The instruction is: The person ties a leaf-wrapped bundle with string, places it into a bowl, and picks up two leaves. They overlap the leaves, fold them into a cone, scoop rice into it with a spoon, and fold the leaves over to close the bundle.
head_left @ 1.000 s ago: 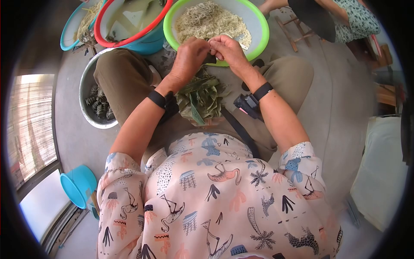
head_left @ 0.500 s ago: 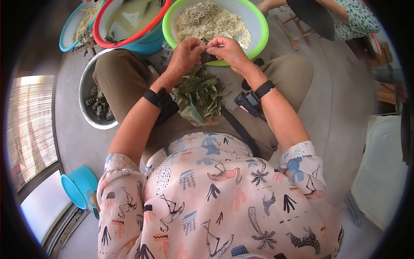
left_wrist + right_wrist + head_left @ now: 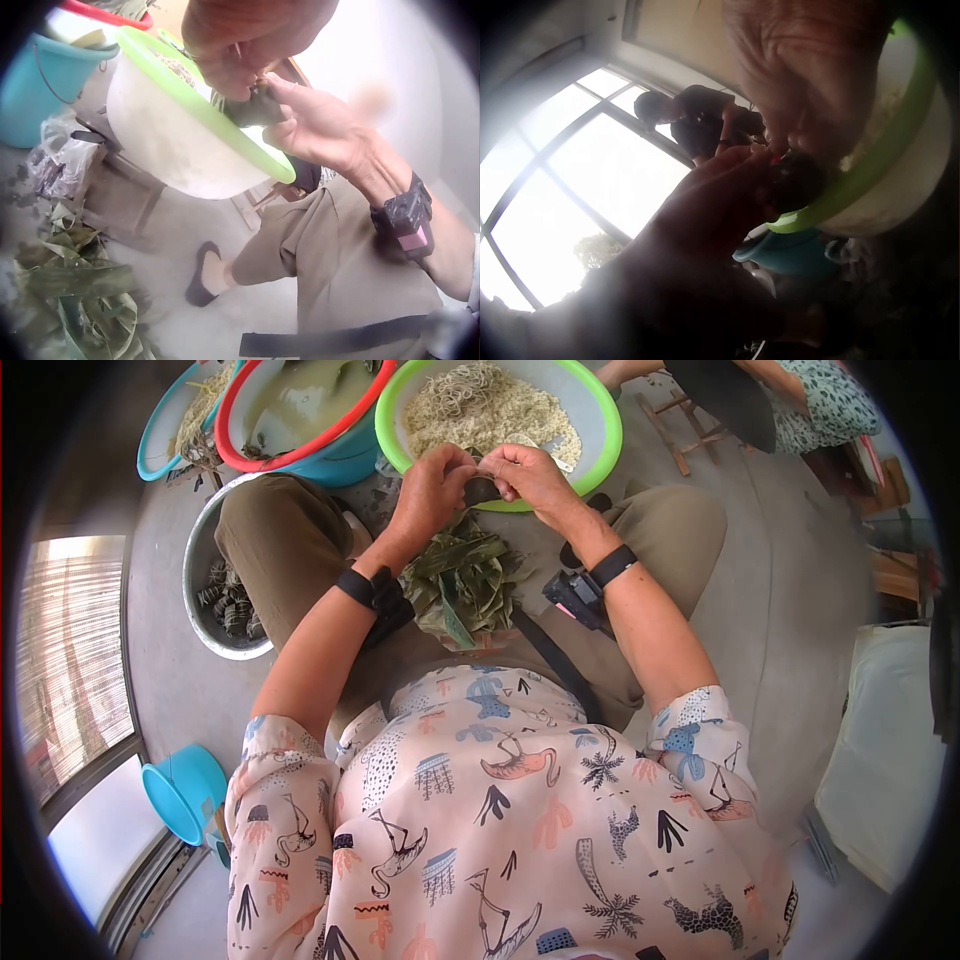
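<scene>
A dark green leaf-wrapped dumpling (image 3: 259,109) is held between both hands over the near rim of the green-rimmed basin (image 3: 600,470). My left hand (image 3: 432,490) grips it from the left, fingers curled at its top. From the other side my right hand (image 3: 535,482) holds it, thumb and fingers bent about it in the left wrist view. Fingertips of the two hands almost meet, at a thin tan strand (image 3: 261,78). The right wrist view is dark and shows the dumpling only as a shadowed shape. Loose green leaves (image 3: 462,585) lie below, between the knees.
Rice (image 3: 500,425) and a bundle of strings (image 3: 467,390) are in the basin. Beside it stands a red-rimmed tub (image 3: 228,435) of cloudy water. Wrapped dumplings (image 3: 232,605) lie in a metal basin (image 3: 200,625) at left. Another person (image 3: 800,400) sits at the upper right.
My left hand has turned slightly, so its thumb side shows and more of the dumpling is visible. My right hand's fingers have drawn in; both hands stay near the basin rim.
</scene>
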Available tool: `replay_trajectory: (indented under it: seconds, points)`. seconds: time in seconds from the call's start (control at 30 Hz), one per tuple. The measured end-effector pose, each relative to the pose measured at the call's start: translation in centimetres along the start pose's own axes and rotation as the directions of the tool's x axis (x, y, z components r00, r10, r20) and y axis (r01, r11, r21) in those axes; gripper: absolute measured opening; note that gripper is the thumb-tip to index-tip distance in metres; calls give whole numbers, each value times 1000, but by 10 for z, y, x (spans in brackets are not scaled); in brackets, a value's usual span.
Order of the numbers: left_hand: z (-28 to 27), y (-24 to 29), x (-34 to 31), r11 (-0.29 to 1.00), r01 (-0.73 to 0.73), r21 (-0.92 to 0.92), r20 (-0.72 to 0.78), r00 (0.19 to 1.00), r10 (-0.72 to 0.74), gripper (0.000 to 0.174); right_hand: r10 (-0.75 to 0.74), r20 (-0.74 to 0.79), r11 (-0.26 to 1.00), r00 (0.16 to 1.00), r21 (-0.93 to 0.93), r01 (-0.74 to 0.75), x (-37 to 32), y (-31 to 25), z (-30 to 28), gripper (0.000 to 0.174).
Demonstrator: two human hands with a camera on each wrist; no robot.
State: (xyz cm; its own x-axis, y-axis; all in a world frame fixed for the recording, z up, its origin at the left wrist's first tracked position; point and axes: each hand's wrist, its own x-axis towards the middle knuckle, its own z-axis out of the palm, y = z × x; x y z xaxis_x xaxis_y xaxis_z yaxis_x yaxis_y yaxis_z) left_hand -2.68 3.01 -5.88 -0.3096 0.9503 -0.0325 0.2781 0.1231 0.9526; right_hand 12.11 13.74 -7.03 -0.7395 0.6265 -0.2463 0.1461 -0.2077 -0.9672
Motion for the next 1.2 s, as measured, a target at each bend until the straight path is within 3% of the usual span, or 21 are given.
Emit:
replay_trajectory:
  seconds: [0.27,0.33,0.53,0.77,0.97,1.03,1.2]
  points:
    - [7,-8,1,992,-103,68,-49,993,106,9,21,-54,999,998,-42,-23,2,1,1,16]
    - [8,-13,2,948,-248,198,-91,959,270,8,53,-81,995,995,-77,-59,1,-3,2,18]
    - [9,-11,2,925,-303,229,-105,937,333,13,-14,-105,989,994,-150,-2,1,-5,6,23]
    - [8,-2,-3,937,-276,213,-79,951,298,18,50,-90,989,995,-131,-62,1,-6,5,25]
    - [7,0,-4,890,-334,311,-70,926,372,17,53,-85,986,995,-151,-66,1,-11,5,28]
    - [8,0,-5,858,-386,337,-72,899,433,16,35,-81,965,996,-257,-54,3,-12,3,30]
    - [8,0,-6,843,-393,366,-75,891,448,15,49,-68,973,996,-222,-63,3,-14,2,31]
